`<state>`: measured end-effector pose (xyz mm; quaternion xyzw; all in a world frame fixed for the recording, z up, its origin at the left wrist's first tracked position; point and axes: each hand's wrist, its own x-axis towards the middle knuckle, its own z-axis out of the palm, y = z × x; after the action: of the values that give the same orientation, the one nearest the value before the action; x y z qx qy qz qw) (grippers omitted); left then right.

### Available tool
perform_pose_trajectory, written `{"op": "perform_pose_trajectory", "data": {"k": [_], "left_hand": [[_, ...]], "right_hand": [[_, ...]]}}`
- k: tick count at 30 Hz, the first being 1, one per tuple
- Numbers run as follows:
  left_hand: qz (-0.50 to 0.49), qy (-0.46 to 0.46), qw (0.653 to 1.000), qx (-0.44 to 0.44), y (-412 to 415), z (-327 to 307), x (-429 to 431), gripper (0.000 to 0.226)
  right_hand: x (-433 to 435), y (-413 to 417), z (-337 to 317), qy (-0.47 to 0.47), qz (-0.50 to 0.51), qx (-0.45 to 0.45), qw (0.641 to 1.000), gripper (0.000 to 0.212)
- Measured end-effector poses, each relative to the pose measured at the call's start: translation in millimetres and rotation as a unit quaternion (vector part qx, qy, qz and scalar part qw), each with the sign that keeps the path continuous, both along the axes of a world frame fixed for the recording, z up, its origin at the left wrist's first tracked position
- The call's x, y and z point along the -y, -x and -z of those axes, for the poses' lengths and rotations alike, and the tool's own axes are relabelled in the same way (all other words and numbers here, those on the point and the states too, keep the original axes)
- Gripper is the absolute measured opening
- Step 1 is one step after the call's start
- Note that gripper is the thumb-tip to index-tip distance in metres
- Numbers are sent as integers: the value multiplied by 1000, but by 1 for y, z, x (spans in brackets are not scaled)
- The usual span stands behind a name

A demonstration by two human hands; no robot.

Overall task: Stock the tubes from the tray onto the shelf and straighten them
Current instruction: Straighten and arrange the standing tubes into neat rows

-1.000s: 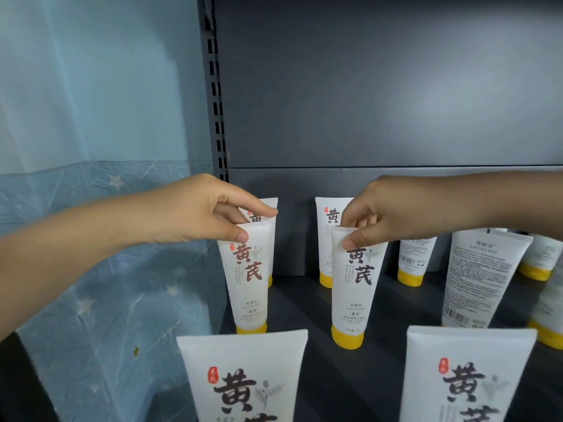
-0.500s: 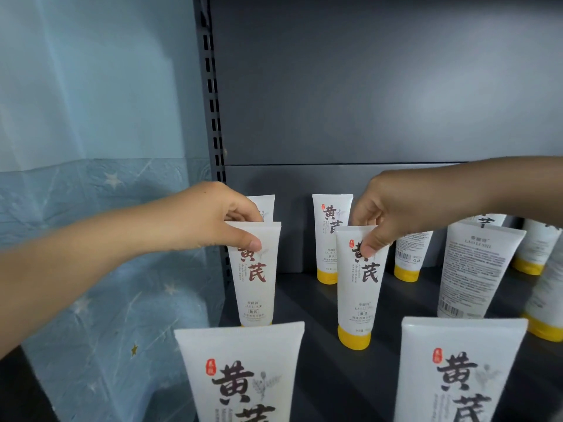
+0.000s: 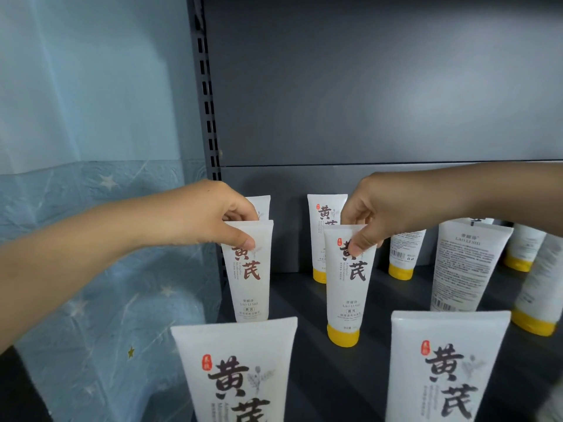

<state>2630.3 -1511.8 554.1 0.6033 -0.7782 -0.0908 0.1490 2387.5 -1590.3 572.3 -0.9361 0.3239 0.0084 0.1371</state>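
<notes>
White tubes with yellow caps stand cap-down on the dark grey shelf (image 3: pixel 390 303). My left hand (image 3: pixel 210 214) pinches the top edge of a tube (image 3: pixel 251 278) in the middle row at the shelf's left side. My right hand (image 3: pixel 380 208) pinches the top edge of the neighbouring tube (image 3: pixel 348 284), which stands upright with its label facing me. Two larger-looking tubes (image 3: pixel 240 376) (image 3: pixel 447 370) stand in the front row, close to the camera. Several more tubes stand behind and to the right, some showing their backs, like this one (image 3: pixel 466 269).
The shelf's slotted upright post (image 3: pixel 207 117) runs along the left edge. A blue star-patterned cloth (image 3: pixel 100 269) hangs to the left of it. The grey back panel (image 3: pixel 380 86) closes the rear. Bare shelf floor shows between the rows.
Both hands have lowered their tubes toward the shelf and shifted them slightly right and nearer; the right tube's cap now rests on the shelf floor. The view has tilted down a little.
</notes>
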Motion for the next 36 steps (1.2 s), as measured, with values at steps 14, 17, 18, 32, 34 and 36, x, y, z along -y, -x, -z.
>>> {"op": "perform_pose_trajectory", "data": {"k": [14, 17, 18, 32, 34, 36], "left_hand": [[-16, 24, 998, 47, -1, 1, 0, 16], [-23, 34, 998, 54, -2, 4, -1, 18], [-24, 37, 997, 56, -3, 4, -2, 19], [-75, 84, 979, 171, 18, -45, -25, 30], [-79, 113, 969, 205, 25, -61, -26, 32], [-85, 143, 959, 228, 34, -72, -25, 31]], "right_hand": [[-1, -2, 1, 41, 2, -30, 999, 13], [-3, -2, 2, 47, -3, -37, 998, 9], [-3, -2, 2, 50, -3, -41, 998, 8], [-40, -5, -28, 102, 85, -82, 988, 35], [-45, -3, -41, 132, 97, -72, 984, 37], [-50, -2, -53, 179, 110, -62, 976, 40]]}}
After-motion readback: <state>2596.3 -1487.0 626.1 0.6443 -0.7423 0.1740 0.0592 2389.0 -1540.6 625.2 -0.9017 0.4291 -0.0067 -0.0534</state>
